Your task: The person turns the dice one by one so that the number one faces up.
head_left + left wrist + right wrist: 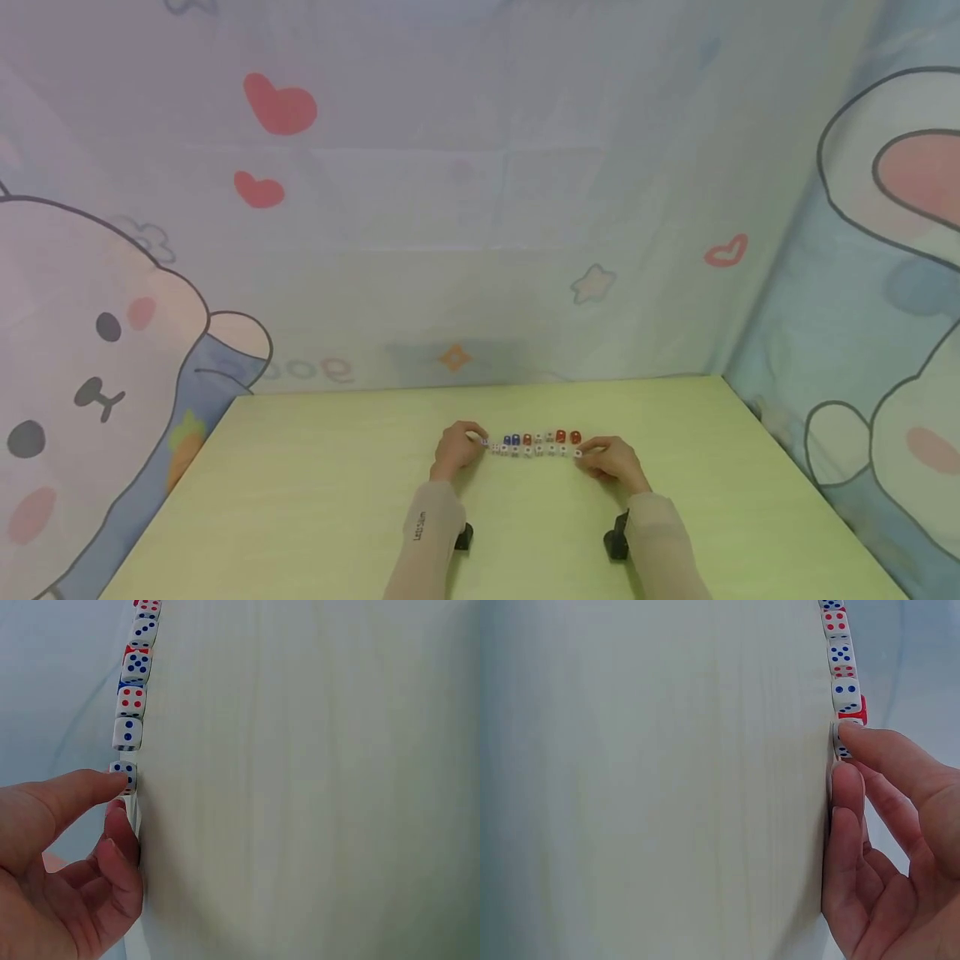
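Note:
Two rows of small dice lie across the table in the head view. White dice (539,451) make up the near row; blue dice (512,439), red dice (575,437) and some white ones form the far row. At the left end, my left hand (457,448) pinches a white die (122,767) between thumb and finger, a small gap from its neighbour (127,733). My right hand (611,461) pinches another white die (841,749) at the right end, close to a two-pip die (846,693). Fingers partly cover both end dice.
The pale yellow-green table (300,500) extends around the dice. Behind it hangs a printed cloth (487,250) with hearts and cartoon animals. A black wrist device (617,542) sits at the right forearm, another (464,537) at the left.

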Available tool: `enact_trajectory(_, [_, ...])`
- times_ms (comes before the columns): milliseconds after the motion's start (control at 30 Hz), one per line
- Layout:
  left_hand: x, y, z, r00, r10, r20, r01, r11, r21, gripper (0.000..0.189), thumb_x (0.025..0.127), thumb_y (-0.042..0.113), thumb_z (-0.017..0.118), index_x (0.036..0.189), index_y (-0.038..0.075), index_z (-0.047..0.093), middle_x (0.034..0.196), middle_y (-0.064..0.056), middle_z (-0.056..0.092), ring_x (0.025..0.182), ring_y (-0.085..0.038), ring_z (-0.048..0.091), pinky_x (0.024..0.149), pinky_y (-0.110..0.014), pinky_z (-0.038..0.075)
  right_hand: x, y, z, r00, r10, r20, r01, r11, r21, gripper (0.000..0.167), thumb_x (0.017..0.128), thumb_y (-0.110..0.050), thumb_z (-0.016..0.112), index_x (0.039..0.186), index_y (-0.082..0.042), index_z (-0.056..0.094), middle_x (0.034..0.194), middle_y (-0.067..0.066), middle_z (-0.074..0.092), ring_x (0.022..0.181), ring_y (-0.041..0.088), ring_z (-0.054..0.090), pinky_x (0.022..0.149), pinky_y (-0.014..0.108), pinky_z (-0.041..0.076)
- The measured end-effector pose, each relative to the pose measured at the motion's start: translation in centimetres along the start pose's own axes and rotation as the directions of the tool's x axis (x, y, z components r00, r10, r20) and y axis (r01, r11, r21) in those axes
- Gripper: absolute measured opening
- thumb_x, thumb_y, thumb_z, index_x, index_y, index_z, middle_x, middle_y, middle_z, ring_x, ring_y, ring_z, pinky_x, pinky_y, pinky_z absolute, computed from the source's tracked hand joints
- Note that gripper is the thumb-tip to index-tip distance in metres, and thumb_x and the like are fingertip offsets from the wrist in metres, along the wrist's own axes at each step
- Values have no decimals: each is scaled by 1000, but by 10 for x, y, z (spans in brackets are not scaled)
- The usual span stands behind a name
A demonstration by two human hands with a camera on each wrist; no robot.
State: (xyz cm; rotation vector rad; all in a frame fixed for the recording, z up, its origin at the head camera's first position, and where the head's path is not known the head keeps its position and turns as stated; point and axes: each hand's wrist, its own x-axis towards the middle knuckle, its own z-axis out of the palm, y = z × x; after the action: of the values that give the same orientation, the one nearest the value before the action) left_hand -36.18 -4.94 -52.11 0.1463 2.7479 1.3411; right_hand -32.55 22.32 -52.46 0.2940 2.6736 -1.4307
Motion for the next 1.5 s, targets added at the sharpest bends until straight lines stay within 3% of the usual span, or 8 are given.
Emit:
enact_trajectory(167, [-1,1,-5,1000,13,-14,-13,1000,8,17,78,4,58,92,9,67,70,-9,63,44,-10,38,39,-21,29,1,-3,-5,1000,3,6,-3,1000,6,27,71,-17,72,95,-6,68,56,1,61,46,9,47,45,22,37])
enact_trajectory(367, [0,-1,-8,999,40,25,-39,999,-31,15,80,7,60,94,6,66,73,-10,64,42,-8,36,39,-20,30,3,-4,-9,1000,-10,9,10,1000,0,27,71,-17,71,96,-7,68,53,-1,59,44,8,43,43,22,34])
enact_trajectory(633, [-2,-3,-9,999,35,39,-34,999,-26,17,84,12,58,97,5,65,85,-13,66,49,-10,45,44,-22,36,1,-2,-6,1000,-16,18,16,1000,10,27,71,-16,71,96,-6,68,54,0,59,44,9,44,44,22,35])
enact_trajectory(1033, [-4,-5,-9,1000,19,23,-20,999,32,19,86,16,56,97,6,67,86,-12,67,53,-11,48,46,-23,37,2,0,-3,1000,-15,22,15,1000,9,27,72,-17,71,95,-5,68,55,0,60,45,9,45,44,23,36])
enact_trajectory(1500, [-7,-3,-11,999,30,-19,-30,999,-12,17,80,12,62,95,6,65,83,-11,66,56,-13,54,50,-26,41,1,-1,-2,1000,0,24,-1,1000,20,27,71,-16,72,95,-6,68,55,0,62,45,9,47,44,22,37])
